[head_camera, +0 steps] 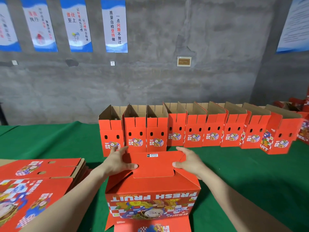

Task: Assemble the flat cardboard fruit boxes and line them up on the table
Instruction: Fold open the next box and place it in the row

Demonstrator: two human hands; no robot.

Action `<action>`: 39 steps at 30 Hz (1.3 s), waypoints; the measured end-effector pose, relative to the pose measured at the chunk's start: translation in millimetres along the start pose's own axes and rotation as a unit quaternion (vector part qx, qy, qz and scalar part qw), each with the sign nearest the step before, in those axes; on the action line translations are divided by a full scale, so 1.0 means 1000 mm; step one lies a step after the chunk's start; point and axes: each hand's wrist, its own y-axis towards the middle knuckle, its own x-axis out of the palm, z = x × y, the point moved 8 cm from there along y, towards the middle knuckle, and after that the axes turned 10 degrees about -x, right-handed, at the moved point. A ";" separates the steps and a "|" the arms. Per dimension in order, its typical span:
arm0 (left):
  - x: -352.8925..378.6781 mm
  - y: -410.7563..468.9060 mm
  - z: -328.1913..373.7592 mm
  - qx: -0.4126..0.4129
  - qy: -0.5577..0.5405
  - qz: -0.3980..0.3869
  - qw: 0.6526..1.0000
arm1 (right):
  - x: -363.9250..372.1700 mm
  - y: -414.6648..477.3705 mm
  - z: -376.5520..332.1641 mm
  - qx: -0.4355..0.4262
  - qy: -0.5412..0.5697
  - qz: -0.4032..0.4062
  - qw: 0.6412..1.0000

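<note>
Head view: the upturned box [152, 190] at six o'clock is having its bottom closed. The left hand [119, 162] and right hand [189, 163] each grip a side flap, thumbs on the tongue [153, 167], which seems not yet locked. Next: press it home, flip the box, and join the row [194, 133] at one o'clock.
</note>
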 end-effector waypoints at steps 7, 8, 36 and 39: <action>-0.002 -0.001 -0.001 -0.045 0.097 0.104 0.989 | 0.005 0.004 -0.001 0.036 -0.116 0.012 0.993; -0.002 -0.002 0.000 -0.043 0.109 0.113 0.987 | 0.005 0.003 0.000 0.041 -0.124 0.016 0.991; -0.003 0.002 -0.021 -0.041 -0.026 0.077 0.996 | 0.021 -0.043 0.072 0.286 0.215 -0.003 0.934; -0.008 -0.001 -0.024 -0.037 -0.042 0.088 0.995 | 0.042 -0.055 0.064 0.289 0.270 -0.068 0.916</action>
